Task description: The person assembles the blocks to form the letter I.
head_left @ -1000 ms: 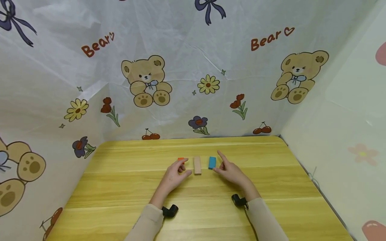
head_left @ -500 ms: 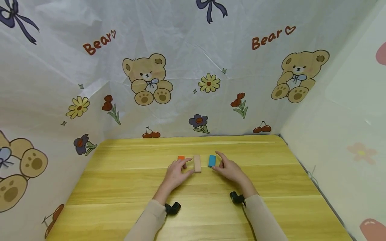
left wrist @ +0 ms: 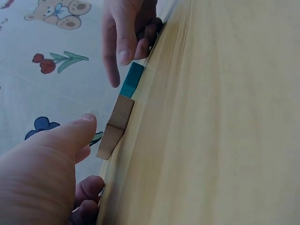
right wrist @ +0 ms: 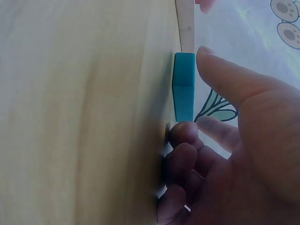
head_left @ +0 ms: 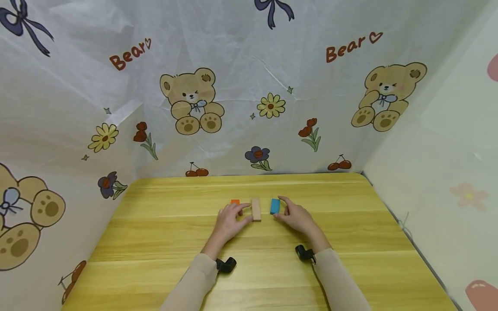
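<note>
Three blocks lie in a row on the wooden table: an orange block (head_left: 235, 201), partly covered by the left hand, a plain wooden block (head_left: 256, 210) (left wrist: 116, 123) in the middle and a blue block (head_left: 275, 206) (right wrist: 184, 86) on the right. My left hand (head_left: 228, 222) (left wrist: 47, 173) is beside the wooden block, thumb and index finger extended and apart; contact cannot be told. At the blue block's right side, my right hand (head_left: 297, 217) (right wrist: 248, 126) has its thumb and index finger spread, the other fingers bent, and no grip on it.
The yellow wood-grain table (head_left: 163, 242) reaches back to a white cloth (head_left: 233, 86) printed with bears and flowers. A pale side sheet (head_left: 439, 151) hangs at the right. Black wrist cameras (head_left: 226, 265) sit near both sleeves.
My left hand has moved right, toward the wooden block, uncovering a bit more of the orange one. My right hand has shifted only slightly, close to the blue block. The head view has tilted slightly.
</note>
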`<state>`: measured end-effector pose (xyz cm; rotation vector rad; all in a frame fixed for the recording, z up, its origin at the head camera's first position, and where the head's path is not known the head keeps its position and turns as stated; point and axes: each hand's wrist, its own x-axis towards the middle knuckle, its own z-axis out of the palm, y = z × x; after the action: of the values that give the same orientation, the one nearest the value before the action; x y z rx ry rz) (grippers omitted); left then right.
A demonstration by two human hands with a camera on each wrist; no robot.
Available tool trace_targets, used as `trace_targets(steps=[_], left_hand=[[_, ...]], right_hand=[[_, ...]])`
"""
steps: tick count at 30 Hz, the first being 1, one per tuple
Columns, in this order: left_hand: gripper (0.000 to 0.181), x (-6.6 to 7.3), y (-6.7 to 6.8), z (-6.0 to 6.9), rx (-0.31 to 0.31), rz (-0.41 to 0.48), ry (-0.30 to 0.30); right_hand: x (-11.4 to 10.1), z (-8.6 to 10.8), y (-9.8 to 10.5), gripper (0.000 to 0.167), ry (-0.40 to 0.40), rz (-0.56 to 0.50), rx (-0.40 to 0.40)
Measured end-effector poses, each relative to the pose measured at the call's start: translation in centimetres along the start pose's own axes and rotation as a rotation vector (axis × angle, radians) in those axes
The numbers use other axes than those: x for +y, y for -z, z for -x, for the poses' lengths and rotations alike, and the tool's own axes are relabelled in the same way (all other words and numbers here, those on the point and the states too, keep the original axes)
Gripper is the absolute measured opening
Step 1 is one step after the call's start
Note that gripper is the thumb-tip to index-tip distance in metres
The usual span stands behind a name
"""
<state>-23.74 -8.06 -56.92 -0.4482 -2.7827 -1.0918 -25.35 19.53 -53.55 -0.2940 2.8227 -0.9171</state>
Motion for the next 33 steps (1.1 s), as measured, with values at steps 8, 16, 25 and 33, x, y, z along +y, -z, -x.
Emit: trace_targets(steps=[8, 16, 25, 33], left_hand=[[0.04, 0.59, -0.43, -0.49, 0.052, -0.049, -0.005], [0.039, 0.73, -0.6, -0.58, 0.075, -0.098, -0.017], [0.04, 0.54, -0.85, -0.22, 0.045, -0.118, 0.003], [0.041, 0.65, -0.73, -0.55, 0.056, -0.142, -0.003]], right_hand=[[-0.32, -0.2, 0.22, 0.072, -0.033, 0.03, 0.007], [-0.21, -0.42, -0.14, 0.074, -0.052, 0.073, 0.0], [-0.4, -0.23, -0.55, 0.068, -0.067, 0.084, 0.006], [-0.64, -0.25, -0.28, 0.066, -0.066, 0.092, 0.019]])
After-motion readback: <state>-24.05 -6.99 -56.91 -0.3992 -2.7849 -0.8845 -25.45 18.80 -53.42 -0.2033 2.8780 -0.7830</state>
